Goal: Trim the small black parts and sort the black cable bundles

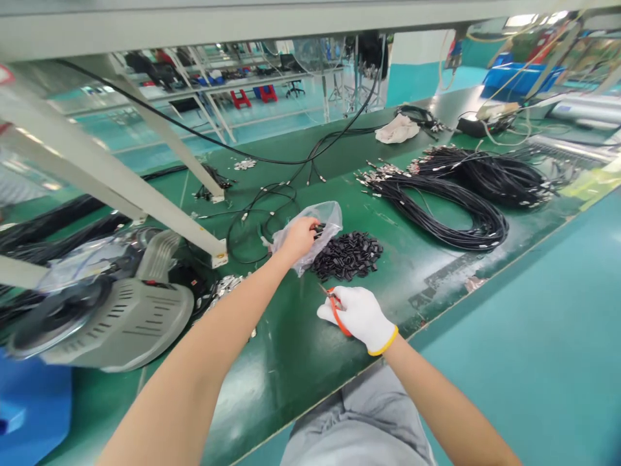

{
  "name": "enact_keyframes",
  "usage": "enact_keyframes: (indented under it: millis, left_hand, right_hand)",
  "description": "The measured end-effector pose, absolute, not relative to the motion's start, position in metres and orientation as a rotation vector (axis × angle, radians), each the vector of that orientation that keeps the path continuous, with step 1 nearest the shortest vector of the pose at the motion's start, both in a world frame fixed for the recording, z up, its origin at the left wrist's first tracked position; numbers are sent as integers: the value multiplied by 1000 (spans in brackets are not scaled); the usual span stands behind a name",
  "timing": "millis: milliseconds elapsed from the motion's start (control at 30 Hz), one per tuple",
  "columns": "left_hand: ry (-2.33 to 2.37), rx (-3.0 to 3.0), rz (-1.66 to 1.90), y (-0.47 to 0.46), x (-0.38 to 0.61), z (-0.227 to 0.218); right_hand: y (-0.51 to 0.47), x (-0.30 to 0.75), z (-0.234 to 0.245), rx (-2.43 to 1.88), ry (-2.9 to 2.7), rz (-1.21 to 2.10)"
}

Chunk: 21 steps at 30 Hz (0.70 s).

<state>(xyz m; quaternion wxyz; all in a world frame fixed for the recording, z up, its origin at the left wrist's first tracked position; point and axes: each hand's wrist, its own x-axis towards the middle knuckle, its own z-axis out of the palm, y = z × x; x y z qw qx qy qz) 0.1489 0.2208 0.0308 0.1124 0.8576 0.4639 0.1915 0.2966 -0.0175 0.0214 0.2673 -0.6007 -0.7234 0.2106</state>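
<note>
Fingers [310,228] of left hand [298,238] pinch plastic bag [320,220] (apparently near-empty); right hand [356,314] grips scissors [334,309].

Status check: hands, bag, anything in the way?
Left hand grips plastic bag over pile of black parts. Right hand, gloved, holds orange scissors. Cable coils lie apart.

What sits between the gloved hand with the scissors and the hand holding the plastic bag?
In the head view, a pile of small black parts lies on the green table between the right hand and the left hand gripping the plastic bag.
</note>
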Motion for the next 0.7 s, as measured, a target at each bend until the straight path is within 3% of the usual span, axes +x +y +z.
enact_keyframes:
  millis: [233,433,700]
  left_hand:
    - [1062,2123,1006,148,124,76]
    - [1045,1674,996,78,86,65]
    - [1012,1723,1176,132,101,83]
  right_hand:
    - [-18,295,20,-1589,-1916,681]
    - [-18,292,17,-1623,-1913,675]
    - [-23,282,17,-1562,-1777,743]
